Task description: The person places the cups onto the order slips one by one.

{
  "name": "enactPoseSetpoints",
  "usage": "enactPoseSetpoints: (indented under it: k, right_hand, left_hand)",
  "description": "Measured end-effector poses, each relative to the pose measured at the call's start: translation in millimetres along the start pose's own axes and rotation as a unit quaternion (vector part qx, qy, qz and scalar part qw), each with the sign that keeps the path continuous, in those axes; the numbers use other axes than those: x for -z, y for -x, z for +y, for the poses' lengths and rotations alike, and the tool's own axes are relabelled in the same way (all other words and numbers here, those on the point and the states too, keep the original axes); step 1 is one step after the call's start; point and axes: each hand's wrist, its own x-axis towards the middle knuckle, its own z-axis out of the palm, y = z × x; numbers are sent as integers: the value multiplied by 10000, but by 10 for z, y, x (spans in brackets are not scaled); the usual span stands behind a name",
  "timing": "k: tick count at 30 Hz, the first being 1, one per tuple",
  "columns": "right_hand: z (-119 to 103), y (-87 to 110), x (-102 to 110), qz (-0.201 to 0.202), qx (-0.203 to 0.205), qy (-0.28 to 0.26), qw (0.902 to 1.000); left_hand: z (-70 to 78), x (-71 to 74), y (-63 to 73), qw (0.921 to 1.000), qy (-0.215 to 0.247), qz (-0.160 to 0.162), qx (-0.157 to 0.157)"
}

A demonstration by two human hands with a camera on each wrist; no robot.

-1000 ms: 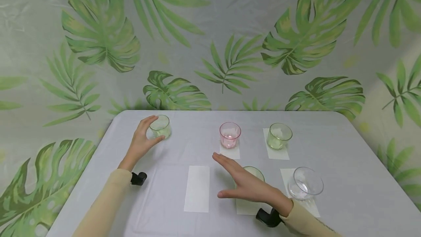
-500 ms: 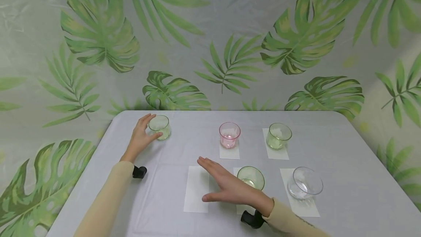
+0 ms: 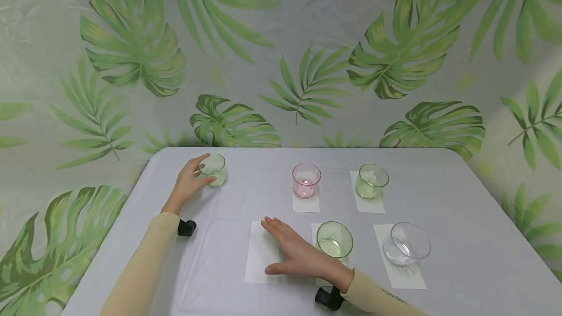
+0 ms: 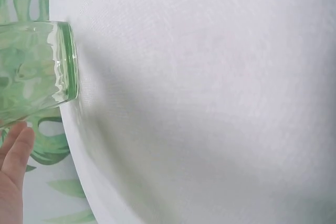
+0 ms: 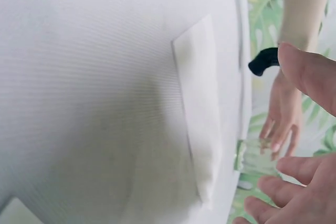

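At the far left of the table, a pale green glass stands upright. My left hand curves round its side, thumb in front and fingers behind near the rim. In the left wrist view, fingertips meet the wall of that glass. My right hand hovers with fingers spread, holding nothing, partly over a bare white paper strip. Just behind its wrist is a second green glass on another strip, partly covered by the hand. The right wrist view shows the spread fingers beside the strip.
A pink glass and a third green glass stand on paper strips toward the back. At the right, a clear glass sits on its own strip. A leaf-print curtain hangs behind the table.
My right hand has moved left and slightly toward me, uncovering more of the front green glass. The left hand has shifted slightly at its glass, which stays in place.
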Motion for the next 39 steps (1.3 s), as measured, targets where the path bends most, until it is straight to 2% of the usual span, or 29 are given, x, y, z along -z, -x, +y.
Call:
enactPoseSetpoints:
  k: [6,14,24,33,39]
  right_hand:
    - [74,7,-76,99,77,367,9992]
    - [114,16,-125,61,-164,738,9971]
    - [133,15,-160,-8,-437,684,9967]
    - [148,20,-213,112,-542,784,9954]
    - [155,18,-223,43,-578,883,9944]
  left_hand:
    - [1,5,3,9999,109,45,-7]
    - [5,-2,20,9997,207,133,-4]
    - [48,-13,107,9989,416,202,-101]
    - [168,-32,223,9974,652,-22,-302]
    - [278,-59,305,9957,688,-169,-589]
